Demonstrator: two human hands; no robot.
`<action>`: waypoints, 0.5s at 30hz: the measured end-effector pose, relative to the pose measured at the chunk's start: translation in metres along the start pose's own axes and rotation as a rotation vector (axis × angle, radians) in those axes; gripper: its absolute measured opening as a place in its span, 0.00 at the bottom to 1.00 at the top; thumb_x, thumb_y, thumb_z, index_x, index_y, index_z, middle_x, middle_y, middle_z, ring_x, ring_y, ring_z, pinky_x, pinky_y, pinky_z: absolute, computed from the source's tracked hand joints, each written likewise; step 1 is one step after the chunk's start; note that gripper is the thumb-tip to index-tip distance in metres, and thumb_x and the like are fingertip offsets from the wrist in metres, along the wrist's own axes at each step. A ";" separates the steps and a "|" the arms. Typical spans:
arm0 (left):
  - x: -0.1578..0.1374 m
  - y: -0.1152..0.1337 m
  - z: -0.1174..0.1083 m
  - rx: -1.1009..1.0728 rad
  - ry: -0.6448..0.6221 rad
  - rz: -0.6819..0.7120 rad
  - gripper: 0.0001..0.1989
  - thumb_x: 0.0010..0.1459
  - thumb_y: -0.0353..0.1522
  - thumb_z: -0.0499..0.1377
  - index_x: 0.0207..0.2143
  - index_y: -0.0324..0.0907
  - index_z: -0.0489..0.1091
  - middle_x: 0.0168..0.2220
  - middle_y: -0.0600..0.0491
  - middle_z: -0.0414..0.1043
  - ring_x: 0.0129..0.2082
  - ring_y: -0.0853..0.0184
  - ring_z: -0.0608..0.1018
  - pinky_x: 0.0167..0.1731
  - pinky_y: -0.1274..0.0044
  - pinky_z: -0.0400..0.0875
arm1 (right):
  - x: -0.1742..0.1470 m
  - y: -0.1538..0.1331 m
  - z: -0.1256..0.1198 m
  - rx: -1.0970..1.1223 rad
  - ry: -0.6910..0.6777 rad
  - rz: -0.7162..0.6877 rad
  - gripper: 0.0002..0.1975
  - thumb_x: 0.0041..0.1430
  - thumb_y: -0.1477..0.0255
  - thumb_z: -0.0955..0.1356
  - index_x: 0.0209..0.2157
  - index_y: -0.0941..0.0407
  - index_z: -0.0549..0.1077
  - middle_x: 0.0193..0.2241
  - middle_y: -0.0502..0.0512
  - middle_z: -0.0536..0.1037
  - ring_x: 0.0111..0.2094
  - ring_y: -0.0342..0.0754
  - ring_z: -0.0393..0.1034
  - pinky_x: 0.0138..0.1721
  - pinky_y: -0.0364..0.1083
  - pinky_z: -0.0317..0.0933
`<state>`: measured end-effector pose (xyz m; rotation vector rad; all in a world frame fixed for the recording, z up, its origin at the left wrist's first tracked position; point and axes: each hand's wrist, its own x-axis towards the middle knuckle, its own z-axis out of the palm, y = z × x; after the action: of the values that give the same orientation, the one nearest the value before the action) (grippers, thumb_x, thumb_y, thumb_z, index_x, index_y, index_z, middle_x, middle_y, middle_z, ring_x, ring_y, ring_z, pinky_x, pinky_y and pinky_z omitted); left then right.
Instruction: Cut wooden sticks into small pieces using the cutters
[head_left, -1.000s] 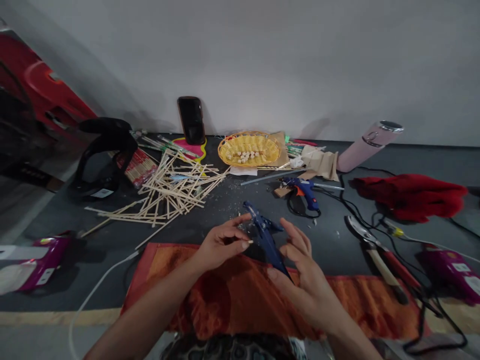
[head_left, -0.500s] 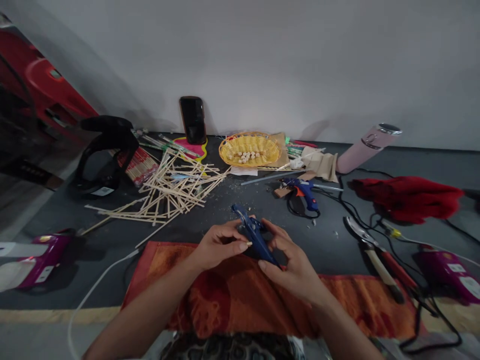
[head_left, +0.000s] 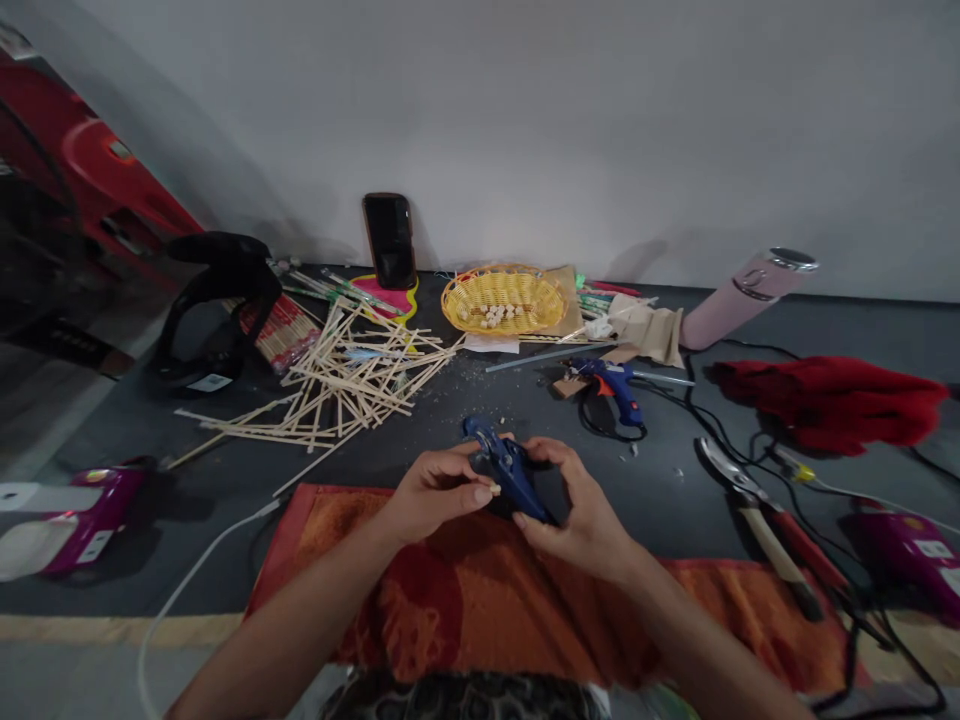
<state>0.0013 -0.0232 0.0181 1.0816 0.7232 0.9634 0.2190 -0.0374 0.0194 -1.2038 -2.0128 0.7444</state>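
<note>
My left hand is closed, with a small pale piece of wood pinched between thumb and forefinger. Its other fingers reach behind a blue hand tool, whose exact kind I cannot make out. That tool slants over the near edge of the tabletop, its rounded end pointing away from me. My right hand grips it from the right, thumb on the near end and fingers around the far side. Under both wrists lies an orange and red towel. Small crumbs are scattered on the table just beyond the tool.
Thin wooden sticks are heaped at left. A yellow basket holds small wooden bits, with a phone beside it. At right are a blue glue gun, pruning shears, cables, a red cloth and a pink bottle.
The blue tool has tilted slightly and its far end has come a little nearer to me. Both hands keep their holds. The whole view has shifted slightly.
</note>
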 end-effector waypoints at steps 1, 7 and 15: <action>0.000 -0.003 -0.002 0.002 0.029 -0.010 0.07 0.49 0.35 0.67 0.28 0.40 0.79 0.39 0.45 0.77 0.45 0.58 0.76 0.45 0.70 0.68 | 0.002 0.002 -0.001 -0.024 -0.007 -0.012 0.32 0.48 0.69 0.70 0.54 0.54 0.57 0.52 0.62 0.65 0.54 0.55 0.61 0.55 0.55 0.58; 0.008 -0.012 -0.011 -0.085 0.315 -0.072 0.12 0.45 0.39 0.69 0.29 0.40 0.79 0.45 0.48 0.74 0.24 0.76 0.70 0.22 0.82 0.63 | 0.000 0.013 -0.002 -0.145 -0.032 0.018 0.38 0.51 0.67 0.69 0.62 0.52 0.53 0.55 0.62 0.62 0.58 0.57 0.56 0.57 0.57 0.58; 0.010 -0.020 -0.013 -0.018 0.383 -0.036 0.10 0.46 0.36 0.69 0.30 0.40 0.77 0.31 0.52 0.77 0.28 0.71 0.74 0.30 0.80 0.68 | -0.009 0.012 -0.002 -0.262 -0.023 0.008 0.37 0.54 0.66 0.68 0.63 0.50 0.53 0.54 0.61 0.63 0.56 0.57 0.59 0.55 0.58 0.60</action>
<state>0.0003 -0.0120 -0.0053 0.8726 1.0397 1.1586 0.2301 -0.0403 0.0088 -1.3555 -2.1762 0.5107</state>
